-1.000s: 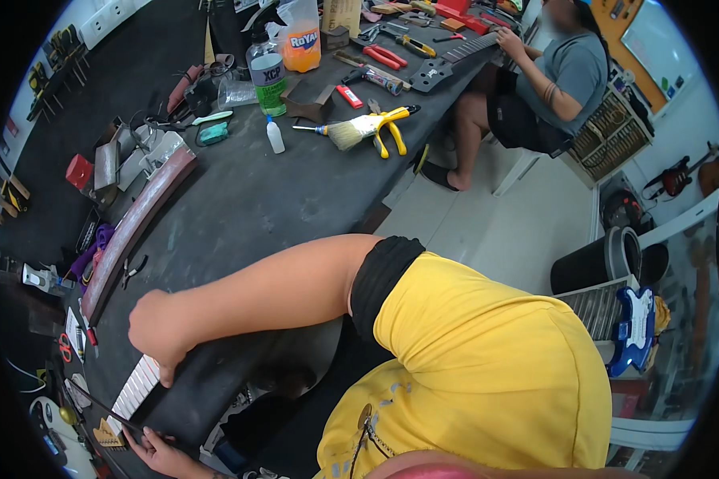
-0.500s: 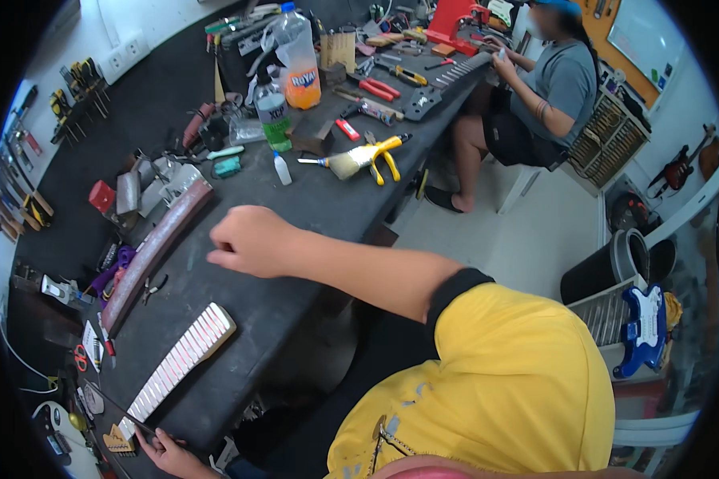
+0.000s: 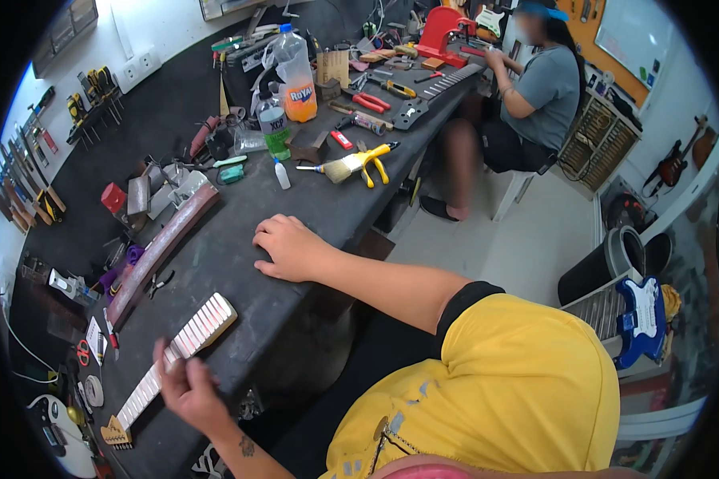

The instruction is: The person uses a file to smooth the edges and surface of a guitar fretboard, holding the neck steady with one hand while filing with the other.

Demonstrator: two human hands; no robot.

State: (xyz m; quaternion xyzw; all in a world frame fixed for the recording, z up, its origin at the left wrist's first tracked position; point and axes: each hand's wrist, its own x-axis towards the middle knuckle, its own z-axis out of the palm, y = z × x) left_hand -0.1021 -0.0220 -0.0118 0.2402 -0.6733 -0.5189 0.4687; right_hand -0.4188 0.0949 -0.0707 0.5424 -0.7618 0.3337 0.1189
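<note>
A guitar neck [image 3: 148, 391] lies at the near left of the dark workbench, strips of light tape across its fretboard and a yellow-brown headstock [image 3: 118, 432] at its lower end. My left hand [image 3: 192, 391] hovers over the neck's near edge, blurred by motion. Its fingers look apart, and I see nothing held in them. Further up, my right hand [image 3: 289, 249] rests on the bench top near its front edge. Its fingers lie spread and slightly bent, holding nothing.
A long reddish beam [image 3: 164, 249] lies left of the neck, small pliers [image 3: 161, 284] beside it. Beyond my right hand are a small dropper bottle [image 3: 281, 174], a brush [image 3: 339, 169], yellow-handled pliers [image 3: 371, 168] and bottles. Another person [image 3: 531, 104] sits working at the far right.
My left hand has left the headstock and moved up along the neck. My right hand has shifted right and nearer, from a closed fist in the air to spread fingers on the bench.
</note>
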